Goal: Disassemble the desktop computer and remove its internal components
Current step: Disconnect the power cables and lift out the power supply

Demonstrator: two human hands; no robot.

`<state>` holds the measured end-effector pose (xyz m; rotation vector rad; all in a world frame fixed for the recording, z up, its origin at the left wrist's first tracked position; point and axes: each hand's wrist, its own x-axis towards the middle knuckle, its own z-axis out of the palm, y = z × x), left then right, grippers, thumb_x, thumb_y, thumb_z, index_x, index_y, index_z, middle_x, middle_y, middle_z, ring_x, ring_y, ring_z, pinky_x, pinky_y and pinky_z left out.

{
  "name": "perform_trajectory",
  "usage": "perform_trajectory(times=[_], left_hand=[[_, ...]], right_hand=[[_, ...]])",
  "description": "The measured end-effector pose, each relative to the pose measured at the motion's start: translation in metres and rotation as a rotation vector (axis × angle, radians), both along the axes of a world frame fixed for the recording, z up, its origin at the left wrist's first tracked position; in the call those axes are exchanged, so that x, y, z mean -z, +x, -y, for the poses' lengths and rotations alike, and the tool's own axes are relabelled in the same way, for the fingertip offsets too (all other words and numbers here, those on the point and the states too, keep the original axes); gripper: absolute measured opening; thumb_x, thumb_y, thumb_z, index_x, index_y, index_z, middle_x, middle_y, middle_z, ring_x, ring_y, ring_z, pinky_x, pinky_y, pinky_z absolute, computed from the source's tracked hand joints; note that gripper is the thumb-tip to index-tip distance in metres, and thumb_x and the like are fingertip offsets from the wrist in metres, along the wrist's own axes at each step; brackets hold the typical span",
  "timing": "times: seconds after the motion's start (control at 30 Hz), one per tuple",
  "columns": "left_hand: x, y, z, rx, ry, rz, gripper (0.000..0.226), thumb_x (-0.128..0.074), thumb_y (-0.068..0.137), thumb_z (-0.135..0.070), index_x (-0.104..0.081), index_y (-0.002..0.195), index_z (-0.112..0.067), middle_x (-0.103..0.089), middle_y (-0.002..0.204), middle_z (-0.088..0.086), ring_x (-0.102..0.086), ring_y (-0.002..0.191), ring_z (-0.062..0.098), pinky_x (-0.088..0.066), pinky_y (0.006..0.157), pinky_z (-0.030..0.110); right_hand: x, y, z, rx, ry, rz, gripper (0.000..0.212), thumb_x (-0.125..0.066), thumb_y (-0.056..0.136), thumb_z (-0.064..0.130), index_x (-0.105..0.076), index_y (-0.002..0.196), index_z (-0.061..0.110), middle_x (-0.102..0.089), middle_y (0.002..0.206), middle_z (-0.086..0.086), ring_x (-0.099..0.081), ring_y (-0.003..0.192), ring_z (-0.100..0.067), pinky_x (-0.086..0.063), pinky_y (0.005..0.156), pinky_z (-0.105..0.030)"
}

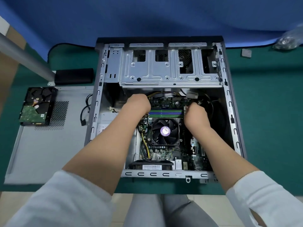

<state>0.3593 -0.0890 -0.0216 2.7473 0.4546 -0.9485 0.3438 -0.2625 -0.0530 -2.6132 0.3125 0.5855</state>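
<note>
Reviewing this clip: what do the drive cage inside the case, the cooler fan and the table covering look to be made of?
Drive cage: looks like bare stamped sheet steel, with a dull silver sheen, pressed ribs and punched holes. Cooler fan: probably moulded black plastic, with matte blades and a purple hub sticker. Table covering: seemingly a soft green mat, matte and glare-free; exact material unclear.

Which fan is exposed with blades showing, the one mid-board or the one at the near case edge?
The mid-board CPU fan: black blades and a purple hub sticker face up. The fan at the near edge stands edge-on, showing only its frame and a barcode label.
</note>
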Motion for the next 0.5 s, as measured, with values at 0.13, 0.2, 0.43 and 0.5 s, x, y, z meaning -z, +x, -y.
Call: perform_trajectory(times=[0.13, 0.2, 0.43, 0.5], left_hand=[[0.014, -0.006, 0.010, -0.266, -0.020, 0.087, 0.028, -0.049, 0.089, -0.003, -0.059, 0.115, 0.001, -0.059, 0.122, 0.017, -0.055, 0.115, 0.031, -0.047, 0.083, 0.031], [0.019, -0.010, 0.014, -0.413, -0.035, 0.132, 0.029, -0.052, 0.088, -0.002, -0.059, 0.115, 0.003, -0.059, 0.123, 0.019, -0.054, 0.118, 0.032, -0.048, 0.088, 0.034], [0.018, -0.002, 0.001, -0.532, -0.142, 0.098, 0.031, -0.047, 0.092, -0.009, -0.059, 0.120, -0.002, -0.060, 0.124, 0.011, -0.057, 0.115, 0.025, -0.046, 0.080, 0.028], [0.017, -0.003, 0.002, -0.451, -0.102, 0.068, 0.032, -0.047, 0.092, -0.009, -0.059, 0.121, -0.003, -0.059, 0.125, 0.011, -0.056, 0.116, 0.025, -0.045, 0.080, 0.028]], right_hand=[[0.009, 0.001, 0.003, 0.102, 0.108, -0.025, 0.028, -0.042, 0.099, 0.013, -0.056, 0.119, 0.000, -0.058, 0.122, -0.022, -0.054, 0.114, -0.036, -0.030, 0.071, -0.027], [0.012, 0.003, 0.004, 0.120, 0.143, -0.006, 0.032, -0.038, 0.101, 0.020, -0.057, 0.117, 0.000, -0.059, 0.120, -0.023, -0.055, 0.112, -0.036, -0.029, 0.072, -0.028], [0.018, 0.006, 0.005, 0.102, 0.119, 0.048, 0.037, -0.038, 0.101, 0.024, -0.062, 0.110, -0.002, -0.063, 0.112, -0.026, -0.058, 0.104, -0.039, -0.032, 0.070, -0.029], [0.019, 0.007, 0.004, 0.111, 0.106, 0.053, 0.035, -0.039, 0.100, 0.022, -0.063, 0.109, -0.002, -0.064, 0.110, -0.025, -0.058, 0.102, -0.039, -0.032, 0.069, -0.029]])
